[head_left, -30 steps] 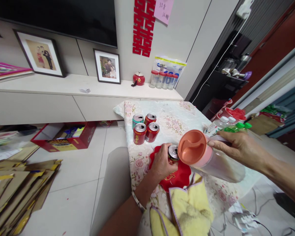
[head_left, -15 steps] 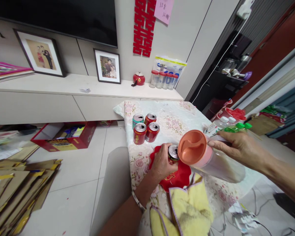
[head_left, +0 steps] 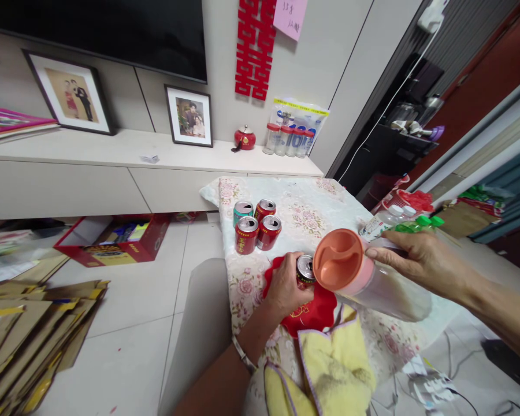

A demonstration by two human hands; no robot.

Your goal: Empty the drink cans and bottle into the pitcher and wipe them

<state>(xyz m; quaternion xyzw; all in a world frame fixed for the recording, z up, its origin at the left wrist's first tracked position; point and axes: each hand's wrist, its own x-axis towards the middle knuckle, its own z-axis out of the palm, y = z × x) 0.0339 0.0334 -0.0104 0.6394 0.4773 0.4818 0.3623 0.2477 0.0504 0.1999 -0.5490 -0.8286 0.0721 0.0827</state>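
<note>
My left hand (head_left: 288,286) is closed around an opened drink can (head_left: 305,268) standing over a red scalloped mat (head_left: 316,315). My right hand (head_left: 416,260) grips the handle of a clear pitcher (head_left: 390,292) with an orange lid (head_left: 340,260). The pitcher lies tilted almost on its side, its lid end close beside the can's top. Some brownish liquid shows inside it; whether any is flowing out, I cannot tell. Beyond my left hand stand several opened cans, red ones (head_left: 246,236) and a teal one (head_left: 242,212). A stained yellow cloth (head_left: 329,364) lies in front of the mat.
A floral cloth (head_left: 303,216) covers the table. Bottles with white and green caps (head_left: 422,221) stand behind my right hand. Against the wall, a low white cabinet (head_left: 125,153) bears framed photos and red-lidded jars (head_left: 286,141). Flattened cardboard (head_left: 30,335) and a red box (head_left: 112,242) lie on the floor.
Both hands, the can and the tilted pitcher stay nearly in place. Only a very slight shift of the view shows.
</note>
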